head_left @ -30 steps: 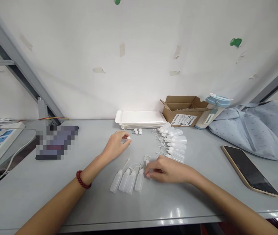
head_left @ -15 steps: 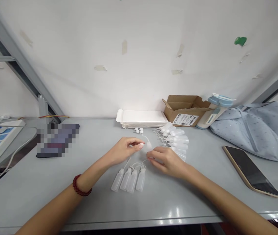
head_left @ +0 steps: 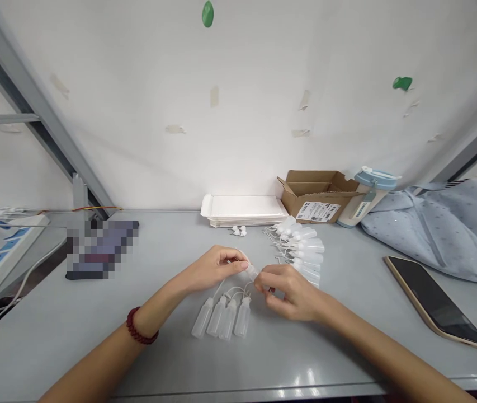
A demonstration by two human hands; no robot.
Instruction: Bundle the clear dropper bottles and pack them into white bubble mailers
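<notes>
Grey desk (head_left: pixel 171 358): two hands close on one small translucent squeeze bottle.
A cardboard box (head_left: pixel 320 193) stands at far right, a stack of white envelopes (head_left: pixel 246 205) to its left. The right hand (head_left: pixel 291 291) curls its fingers around one end of the squeeze bottle (head_left: pixel 252 272); the left hand (head_left: pixel 215 270), thumb and fingers nearly meeting, pinches the other end. Whether it also grips a cap is hidden. The bottle sits between the hands, left of a bottle cluster (head_left: pixel 308 245) and beyond four loose bottles (head_left: pixel 202 320). Two white caps (head_left: pixel 239 230) lie before the envelopes. Judgement: steady the soft body lightly, keep both ends in line, and hold the thin strap (head_left: pixel 242 253) clear of the fingertips.
</notes>
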